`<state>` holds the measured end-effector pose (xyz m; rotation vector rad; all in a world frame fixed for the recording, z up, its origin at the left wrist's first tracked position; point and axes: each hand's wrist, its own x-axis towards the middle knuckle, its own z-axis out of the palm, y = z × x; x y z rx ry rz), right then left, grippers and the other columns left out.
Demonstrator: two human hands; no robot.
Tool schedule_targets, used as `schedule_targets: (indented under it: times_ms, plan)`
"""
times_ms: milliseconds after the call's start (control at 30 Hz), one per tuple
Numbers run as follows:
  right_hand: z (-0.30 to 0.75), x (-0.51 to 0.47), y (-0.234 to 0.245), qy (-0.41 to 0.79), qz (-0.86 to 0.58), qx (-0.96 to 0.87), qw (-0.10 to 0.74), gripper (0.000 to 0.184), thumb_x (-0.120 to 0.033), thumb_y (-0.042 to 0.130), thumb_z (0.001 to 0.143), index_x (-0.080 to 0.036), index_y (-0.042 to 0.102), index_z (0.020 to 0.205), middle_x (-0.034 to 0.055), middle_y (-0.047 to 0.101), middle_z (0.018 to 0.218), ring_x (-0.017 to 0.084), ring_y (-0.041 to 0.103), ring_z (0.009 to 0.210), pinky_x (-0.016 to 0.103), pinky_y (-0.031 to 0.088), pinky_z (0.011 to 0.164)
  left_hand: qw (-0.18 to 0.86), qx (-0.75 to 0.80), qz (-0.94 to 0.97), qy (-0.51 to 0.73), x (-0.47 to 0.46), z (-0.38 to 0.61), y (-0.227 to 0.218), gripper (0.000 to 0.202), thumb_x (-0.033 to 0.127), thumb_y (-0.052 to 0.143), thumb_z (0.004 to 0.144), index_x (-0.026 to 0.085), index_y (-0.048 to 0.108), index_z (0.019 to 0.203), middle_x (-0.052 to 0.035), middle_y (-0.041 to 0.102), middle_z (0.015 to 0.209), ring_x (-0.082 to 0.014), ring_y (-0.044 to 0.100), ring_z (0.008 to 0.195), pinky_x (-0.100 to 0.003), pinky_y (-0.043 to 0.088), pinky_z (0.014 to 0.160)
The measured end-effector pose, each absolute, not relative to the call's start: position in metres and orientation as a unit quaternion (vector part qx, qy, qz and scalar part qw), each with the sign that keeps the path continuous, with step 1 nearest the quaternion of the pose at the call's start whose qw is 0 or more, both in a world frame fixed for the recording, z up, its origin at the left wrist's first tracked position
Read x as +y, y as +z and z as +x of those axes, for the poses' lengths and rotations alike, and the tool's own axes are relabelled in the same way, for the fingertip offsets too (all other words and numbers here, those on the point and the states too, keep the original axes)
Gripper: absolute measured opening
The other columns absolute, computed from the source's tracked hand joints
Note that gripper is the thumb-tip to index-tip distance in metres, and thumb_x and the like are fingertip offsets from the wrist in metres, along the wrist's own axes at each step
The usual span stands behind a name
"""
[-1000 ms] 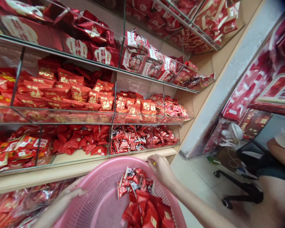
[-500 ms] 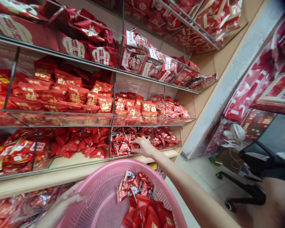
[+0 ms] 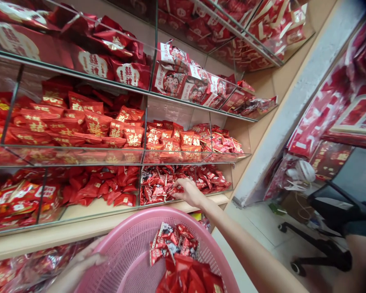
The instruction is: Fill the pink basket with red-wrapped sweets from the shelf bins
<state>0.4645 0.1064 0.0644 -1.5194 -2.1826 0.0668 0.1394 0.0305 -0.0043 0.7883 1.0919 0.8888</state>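
My left hand (image 3: 84, 260) grips the left wall of a round pink plastic basket (image 3: 122, 240), its thumb lying over the rim. Inside that basket lie red candy packets with black-and-white print (image 3: 173, 242) and a heap of plain shiny red packets (image 3: 190, 276). My right hand (image 3: 189, 193) reaches into a bottom-shelf compartment of small printed red packets (image 3: 155, 189). Its thumb and fingers are apart, with the fingertips at the packets, and no packet shows lifted between them.
Clear shelf dividers (image 3: 140, 185) and a front lip (image 3: 116, 156) separate bins of red packets. Larger red gift bags (image 3: 93, 64) fill the shelf above. A black office chair (image 3: 326, 248) stands on the tiled floor at right, with part of a person beside it.
My right hand has shifted slightly to the right over the printed packets, and its fingers have moved a little. My left hand stays on the basket.
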Motion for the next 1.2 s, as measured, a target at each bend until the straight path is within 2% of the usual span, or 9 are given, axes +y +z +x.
schedule_targets:
  times_ms: [133,267,400,600,800,867,1000,1100,1200]
  plan:
    - [0.474,0.099,0.068,0.068,-0.542,-0.762,0.348,0.025,-0.035,0.066,0.073,-0.02,0.056,0.09,0.0024,0.06,0.088,0.018,0.051,0.086,0.03,0.037,0.076,0.671,0.5,0.387,0.387,0.029,0.134,-0.004,0.064,0.029,0.073,0.052,0.026,0.062,0.115,-0.002,0.075,0.09,-0.0354,0.064,0.095,-0.044,0.051,0.084]
    - [0.476,0.086,0.071,0.247,-0.501,-0.633,0.536,0.035,-0.037,0.07,0.066,-0.019,0.056,0.093,-0.0018,0.058,0.074,0.014,0.053,0.072,0.027,0.041,0.067,0.576,0.536,0.465,0.405,0.031,0.129,-0.009,0.052,0.034,0.07,0.055,0.029,0.067,0.106,-0.0004,0.072,0.103,-0.0344,0.053,0.113,-0.044,0.037,0.1]
    - [0.472,0.064,0.072,0.382,-0.494,-0.498,0.602,0.044,-0.037,0.074,0.059,-0.018,0.058,0.096,-0.0016,0.062,0.074,0.013,0.057,0.071,0.026,0.042,0.068,0.543,0.565,0.489,0.383,0.033,0.127,-0.014,0.045,0.037,0.07,0.055,0.029,0.069,0.099,0.0008,0.069,0.11,-0.0323,0.044,0.122,-0.042,0.027,0.106]
    - [0.468,0.035,0.065,0.518,-0.497,-0.398,0.572,0.032,-0.038,0.077,0.058,-0.018,0.057,0.073,-0.0003,0.065,0.073,0.012,0.058,0.064,0.024,0.044,0.06,0.601,0.549,0.458,0.357,0.027,0.129,-0.01,0.039,0.032,0.063,0.068,0.028,0.065,0.108,0.0007,0.066,0.116,-0.0268,0.048,0.12,-0.04,0.034,0.102]
    - [0.46,0.019,0.06,0.592,-0.46,-0.369,0.549,0.031,-0.032,0.075,0.063,-0.019,0.056,0.083,-0.0027,0.064,0.069,0.008,0.058,0.058,0.021,0.046,0.059,0.636,0.514,0.424,0.388,0.023,0.135,-0.001,0.053,0.025,0.067,0.065,0.025,0.059,0.117,-0.0021,0.069,0.112,-0.0274,0.056,0.111,-0.041,0.032,0.104]
    - [0.454,0.015,0.061,0.605,-0.46,-0.381,0.526,0.029,-0.031,0.074,0.065,-0.019,0.056,0.084,-0.003,0.063,0.069,0.007,0.057,0.057,0.019,0.046,0.057,0.653,0.516,0.402,0.381,0.022,0.137,0.001,0.055,0.025,0.067,0.065,0.025,0.058,0.119,-0.0028,0.071,0.106,-0.0281,0.061,0.104,-0.041,0.039,0.099]
    - [0.432,0.011,0.061,0.613,-0.484,-0.427,0.456,0.025,-0.03,0.072,0.064,-0.017,0.054,0.076,-0.0018,0.062,0.071,0.008,0.06,0.062,0.02,0.048,0.06,0.67,0.513,0.394,0.365,0.019,0.139,0.003,0.053,0.028,0.066,0.064,0.024,0.06,0.116,-0.0032,0.074,0.098,-0.0285,0.065,0.094,-0.038,0.05,0.085]
    - [0.409,0.013,0.053,0.59,-0.514,-0.48,0.397,0.024,-0.025,0.071,0.061,-0.018,0.05,0.071,-0.0044,0.058,0.065,0.008,0.057,0.058,0.022,0.049,0.059,0.655,0.511,0.417,0.37,0.016,0.14,0.007,0.053,0.029,0.067,0.062,0.024,0.061,0.115,-0.0028,0.071,0.105,-0.0264,0.063,0.1,-0.033,0.049,0.087]
    - [0.385,0.018,0.041,0.522,-0.548,-0.562,0.335,0.022,-0.019,0.066,0.06,-0.019,0.047,0.071,-0.0076,0.052,0.057,0.008,0.051,0.05,0.021,0.043,0.051,0.664,0.502,0.409,0.374,0.014,0.144,0.011,0.055,0.029,0.067,0.061,0.023,0.06,0.116,-0.003,0.072,0.103,-0.0259,0.064,0.098,-0.033,0.05,0.085]
